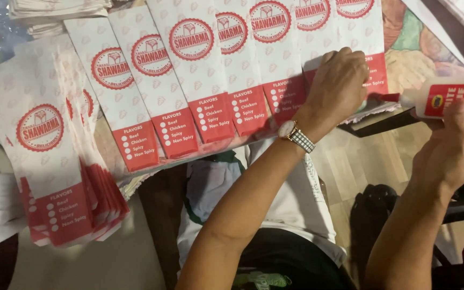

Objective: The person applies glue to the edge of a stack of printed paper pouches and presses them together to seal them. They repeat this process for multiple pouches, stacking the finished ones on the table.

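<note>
Far left, a fanned stack of white-and-red paper sleeves [55,177] lies on the worktop [108,263]. Next to it, a row of overlapping paper sleeves [189,80] runs rightward across the far side. The left hand [339,80], a wristwatch [295,135] at its wrist, presses down flat on the rightmost sleeve in that row, fingers curled over its edge. Over at the right edge, the right hand [449,156] grips a white-and-red glue bottle [452,96], its nozzle pointing left towards the pressed sleeve.

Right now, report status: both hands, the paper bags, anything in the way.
Left hand pressing on fanned row of paper bags. Right hand gripping glue bottle, nozzle toward bag edge. Nothing between them.
</note>
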